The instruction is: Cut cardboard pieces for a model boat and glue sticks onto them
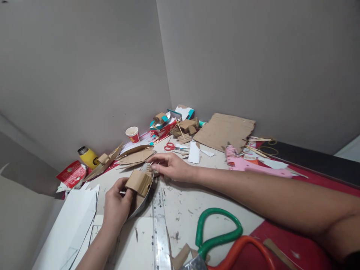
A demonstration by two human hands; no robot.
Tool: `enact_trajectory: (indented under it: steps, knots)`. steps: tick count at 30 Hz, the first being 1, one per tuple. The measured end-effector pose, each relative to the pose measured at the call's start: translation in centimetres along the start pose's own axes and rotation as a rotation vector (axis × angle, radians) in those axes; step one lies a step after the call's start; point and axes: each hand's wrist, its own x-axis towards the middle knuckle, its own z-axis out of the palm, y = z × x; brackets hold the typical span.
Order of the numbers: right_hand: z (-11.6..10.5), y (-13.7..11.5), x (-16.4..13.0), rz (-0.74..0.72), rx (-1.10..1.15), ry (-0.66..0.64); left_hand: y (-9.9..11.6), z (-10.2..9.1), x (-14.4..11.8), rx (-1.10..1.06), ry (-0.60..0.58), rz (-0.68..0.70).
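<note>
1. The cardboard model (pixel 138 201) is between the two hands, above the bench (pixel 182 210), near the upper end of the clear ruler (pixel 161 236).
2. The fingers of the left hand (pixel 119 198) are closed around the model's side, with the thumb against the folded block (pixel 137 180). This hold seems good; I advise a firm but light pressure, because the block may bend.
3. The fingers of the right hand (pixel 170 167) are bent and nearly together at the model's far end. I cannot tell whether they pinch a small piece or only touch the edge.
4. For fine work there, it is better to keep the right fingertips low and press little by little, while the left hand keeps the model from turning.
5. The pink glue gun (pixel 247 165) lies beyond the right forearm, and the large scissors (pixel 221 240) lie below it. The elbow should stay away from both.
</note>
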Motion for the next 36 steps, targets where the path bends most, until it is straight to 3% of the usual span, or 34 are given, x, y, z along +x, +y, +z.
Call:
enact_trajectory:
  steps: [8, 14, 17, 22, 26, 30, 36]
  knots:
    - [0.0, -0.5, -0.1, -0.013, 0.085, 0.097, -0.5, -0.2, 0.0, -0.017, 0.218, 0.018]
    - [-0.1, -1.1, -0.2, -0.007, 0.086, 0.073, -0.5, -0.2, -0.2, 0.059, 0.213, 0.062]
    - [-0.1, -1.5, -0.3, -0.009, 0.152, 0.06, -0.4, -0.2, -0.5, 0.207, 0.223, 0.159]
    - [0.3, -2.0, -0.5, 0.086, 0.139, -0.147, -0.6, -0.2, -1.0, 0.439, 0.216, 0.414]
    - [0.8, -1.9, -0.8, 0.16, 0.179, -0.29, -0.7, 0.0, -1.3, 0.49, 0.189, 0.499]
    - [0.8, -1.9, -0.8, 0.29, 0.319, -0.312, -0.4, 0.1, -1.2, 0.412, 0.18, 0.421]
    - [0.2, -1.9, -0.4, 0.338, 0.436, -0.237, -0.3, 0.0, -0.6, 0.222, 0.099, 0.12]
